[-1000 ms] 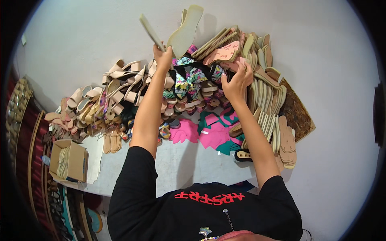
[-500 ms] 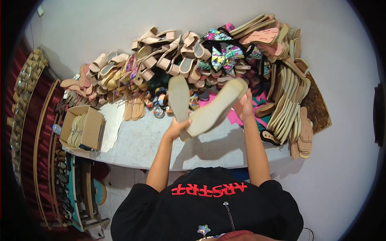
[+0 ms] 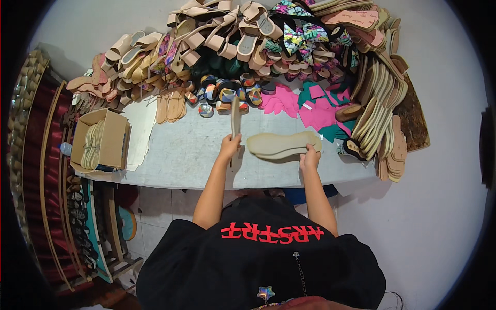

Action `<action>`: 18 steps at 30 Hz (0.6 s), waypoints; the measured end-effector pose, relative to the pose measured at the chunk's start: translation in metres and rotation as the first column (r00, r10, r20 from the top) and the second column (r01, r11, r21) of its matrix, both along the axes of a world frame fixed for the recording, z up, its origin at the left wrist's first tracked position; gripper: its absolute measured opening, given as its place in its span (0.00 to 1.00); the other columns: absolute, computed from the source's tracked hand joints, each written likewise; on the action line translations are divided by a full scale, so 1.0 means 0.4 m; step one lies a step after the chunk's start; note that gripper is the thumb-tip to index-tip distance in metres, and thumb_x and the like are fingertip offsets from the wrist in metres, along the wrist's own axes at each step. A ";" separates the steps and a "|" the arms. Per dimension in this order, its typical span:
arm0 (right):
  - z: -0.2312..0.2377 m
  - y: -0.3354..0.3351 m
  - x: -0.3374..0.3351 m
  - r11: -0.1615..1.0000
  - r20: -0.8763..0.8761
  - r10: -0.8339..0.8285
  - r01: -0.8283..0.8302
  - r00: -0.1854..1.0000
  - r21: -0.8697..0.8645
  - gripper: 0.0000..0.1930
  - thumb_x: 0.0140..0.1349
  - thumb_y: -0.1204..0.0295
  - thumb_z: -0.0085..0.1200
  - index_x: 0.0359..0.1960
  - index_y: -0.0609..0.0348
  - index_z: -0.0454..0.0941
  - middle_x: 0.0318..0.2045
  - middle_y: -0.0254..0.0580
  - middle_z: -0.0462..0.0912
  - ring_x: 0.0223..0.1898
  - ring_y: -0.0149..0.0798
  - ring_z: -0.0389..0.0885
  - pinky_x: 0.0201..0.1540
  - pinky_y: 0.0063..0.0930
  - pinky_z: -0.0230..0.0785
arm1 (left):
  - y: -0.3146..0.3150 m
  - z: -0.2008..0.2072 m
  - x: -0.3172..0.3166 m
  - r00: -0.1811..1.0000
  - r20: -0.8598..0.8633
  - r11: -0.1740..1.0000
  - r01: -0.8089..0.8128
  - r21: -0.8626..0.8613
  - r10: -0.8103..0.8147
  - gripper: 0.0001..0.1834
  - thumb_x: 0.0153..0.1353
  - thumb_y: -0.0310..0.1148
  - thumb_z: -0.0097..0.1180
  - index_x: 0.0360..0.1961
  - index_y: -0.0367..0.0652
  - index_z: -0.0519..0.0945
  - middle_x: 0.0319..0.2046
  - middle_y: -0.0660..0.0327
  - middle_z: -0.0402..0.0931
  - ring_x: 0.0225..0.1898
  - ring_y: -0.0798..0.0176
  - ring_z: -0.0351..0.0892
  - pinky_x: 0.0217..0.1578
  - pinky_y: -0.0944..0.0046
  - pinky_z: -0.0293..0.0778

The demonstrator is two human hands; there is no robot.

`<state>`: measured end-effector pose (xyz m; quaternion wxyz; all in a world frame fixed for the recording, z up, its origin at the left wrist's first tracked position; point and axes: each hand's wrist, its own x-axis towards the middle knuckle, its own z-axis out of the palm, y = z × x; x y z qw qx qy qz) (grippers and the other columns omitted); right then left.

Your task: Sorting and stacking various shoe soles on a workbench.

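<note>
My left hand (image 3: 229,146) is closed round the lower end of a shoe sole (image 3: 235,118), which stands upright with its thin edge toward me. To the right, my right hand (image 3: 310,157) grips the end of pale cream shoe soles (image 3: 279,144). These lie sideways just over the table or on it; I cannot tell which. A second edge shows beneath the top sole, so at least two seem stacked there.
Heeled sandals (image 3: 248,44) pile along the table's back, beside colourful patterned footwear (image 3: 227,93). Pink fabric pieces (image 3: 279,99) lie near a tall stack of soles (image 3: 382,98) at right. A cardboard box (image 3: 114,139) of soles stands at left on the grey table (image 3: 181,150).
The soles, held up and angled apart with their ends meeting at my left hand, are now separate. My right hand has lowered and grips the soles lying sideways; the left sole has turned edge-on.
</note>
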<state>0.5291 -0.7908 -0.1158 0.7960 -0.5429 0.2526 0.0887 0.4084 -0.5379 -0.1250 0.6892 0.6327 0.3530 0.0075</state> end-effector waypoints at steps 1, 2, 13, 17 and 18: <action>0.012 0.002 -0.008 0.997 0.024 -0.077 0.076 0.997 0.031 0.24 0.51 0.74 0.55 0.49 0.67 0.60 0.46 0.52 0.68 0.48 0.46 0.70 0.47 0.40 0.66 | -0.004 0.017 -0.001 0.995 0.016 0.995 -0.093 -0.047 0.094 0.19 0.56 0.44 0.52 0.39 0.39 0.71 0.27 0.62 0.70 0.22 0.70 0.69 0.24 0.69 0.69; -0.002 -0.005 -0.015 0.996 0.024 -0.090 0.089 0.996 0.032 0.24 0.51 0.74 0.55 0.49 0.67 0.60 0.46 0.52 0.68 0.48 0.46 0.70 0.47 0.40 0.66 | -0.010 0.040 0.003 0.983 0.033 0.980 -0.178 -0.091 0.181 0.19 0.58 0.45 0.50 0.39 0.39 0.70 0.25 0.62 0.69 0.20 0.71 0.68 0.22 0.69 0.68; 0.014 -0.014 -0.046 0.270 0.202 0.784 -0.029 0.588 -0.963 0.50 0.33 0.64 0.67 0.61 0.59 0.52 0.57 0.51 0.57 0.58 0.54 0.54 0.61 0.49 0.40 | -0.046 -0.014 -0.027 0.961 0.166 0.930 -0.154 -0.333 0.219 0.33 0.64 0.57 0.24 0.44 0.37 0.70 0.27 0.62 0.70 0.27 0.67 0.72 0.28 0.66 0.72; 0.030 -0.017 -0.002 0.022 -0.072 0.903 -0.212 0.423 -0.977 0.50 0.29 0.62 0.68 0.60 0.53 0.56 0.52 0.44 0.63 0.57 0.48 0.56 0.61 0.54 0.37 | -0.044 -0.060 -0.027 0.963 0.133 0.955 -0.202 -0.219 0.234 0.31 0.64 0.56 0.27 0.43 0.37 0.69 0.27 0.59 0.72 0.25 0.67 0.71 0.28 0.67 0.70; 0.057 -0.016 -0.009 -0.032 -0.103 0.923 -0.194 0.371 -0.981 0.48 0.28 0.61 0.68 0.58 0.54 0.60 0.51 0.42 0.65 0.56 0.46 0.58 0.61 0.56 0.36 | -0.045 -0.066 -0.031 0.957 0.128 0.953 -0.233 -0.195 0.261 0.32 0.64 0.56 0.27 0.43 0.36 0.69 0.28 0.59 0.72 0.25 0.67 0.71 0.28 0.67 0.70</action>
